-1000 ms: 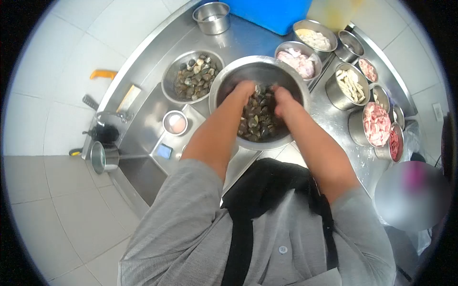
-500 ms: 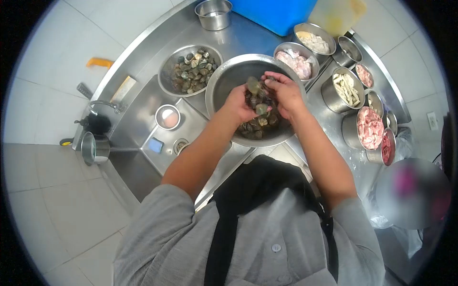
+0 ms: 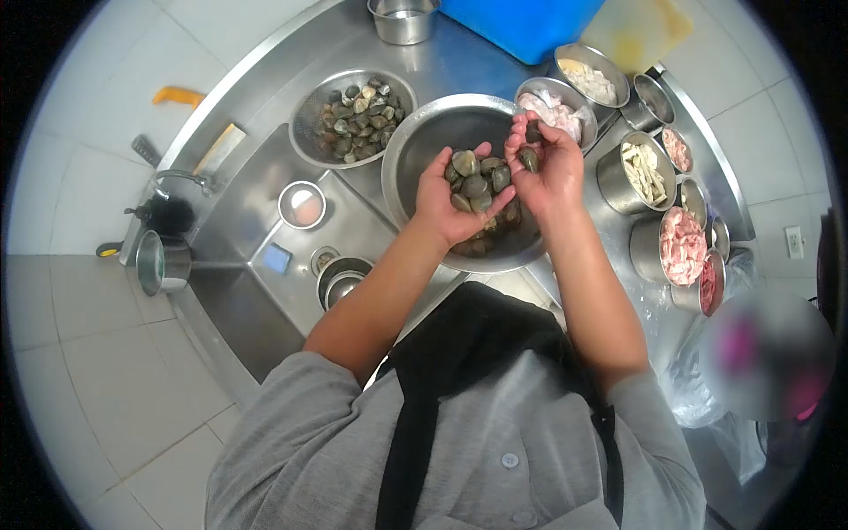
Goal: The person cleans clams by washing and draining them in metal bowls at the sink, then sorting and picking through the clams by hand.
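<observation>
Above a wide metal bowl [image 3: 402,168], my left hand [image 3: 435,208] cups several grey-green clams [image 3: 474,185] in its palm, fingers curled up around them. My right hand [image 3: 555,172] is beside it, palm up, with a dark clam [image 3: 528,159] on its fingers and another near the thumb. More clams lie in the bottom of the bowl, partly hidden under my hands. To the left, a perforated metal colander [image 3: 305,132] holds many clams of the same kind.
A sink [image 3: 238,300] with a blue sponge [image 3: 276,258] and a small bowl [image 3: 302,205] lies left. Metal pots of sliced meat [image 3: 685,247] and pale strips [image 3: 643,172] stand right. A blue container [image 3: 530,26] is behind; another person [image 3: 764,353] is at the right edge.
My hands have turned palms up and moved apart, with the clams now spread in view on them. The camera view has shifted slightly.
</observation>
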{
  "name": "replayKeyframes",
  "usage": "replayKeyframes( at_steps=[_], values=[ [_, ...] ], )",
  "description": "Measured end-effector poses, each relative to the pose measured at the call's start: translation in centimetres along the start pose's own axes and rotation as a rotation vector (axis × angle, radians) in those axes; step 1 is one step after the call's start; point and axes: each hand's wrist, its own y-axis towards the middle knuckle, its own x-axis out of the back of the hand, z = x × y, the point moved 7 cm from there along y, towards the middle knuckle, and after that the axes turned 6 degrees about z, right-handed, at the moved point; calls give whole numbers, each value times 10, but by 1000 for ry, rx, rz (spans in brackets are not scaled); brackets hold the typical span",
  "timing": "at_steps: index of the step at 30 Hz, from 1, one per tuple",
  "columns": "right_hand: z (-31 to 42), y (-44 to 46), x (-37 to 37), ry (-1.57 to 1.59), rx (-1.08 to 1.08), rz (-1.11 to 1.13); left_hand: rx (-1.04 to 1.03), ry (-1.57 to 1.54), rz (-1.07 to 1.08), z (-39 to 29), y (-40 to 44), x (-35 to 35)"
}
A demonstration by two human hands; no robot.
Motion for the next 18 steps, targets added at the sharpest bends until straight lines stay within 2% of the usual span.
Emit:
replayKeyframes(
  at_steps=[4, 6, 7, 10, 11, 13, 15, 18],
  values=[
    [0, 10, 9, -59, 32, -11, -13, -60, 2, -3, -4, 4],
    [9, 5, 6, -322, 112, -3, -34, -95, 96, -6, -5, 1],
    [11, 1, 7, -321, 108, -3, -37, -96, 93, -7, -7, 1],
    [19, -22, -6, -1130, 158, -28, -129, -142, 117, -15, -10, 0],
    [15, -35, -8, -1130, 154, -21, -151, -124, 183, -20, -9, 1],
    [0, -59, -29, -1499, 224, 226, -177, -102, 252, -24, -8, -2],
    [-12, -72, -27, -1530, 292, 232, -196, -134, 329, -23, -8, -14],
    [-21, -76, -26, -1553, 424, 258, -229, -44, 294, -20, -6, -21]
  ],
)
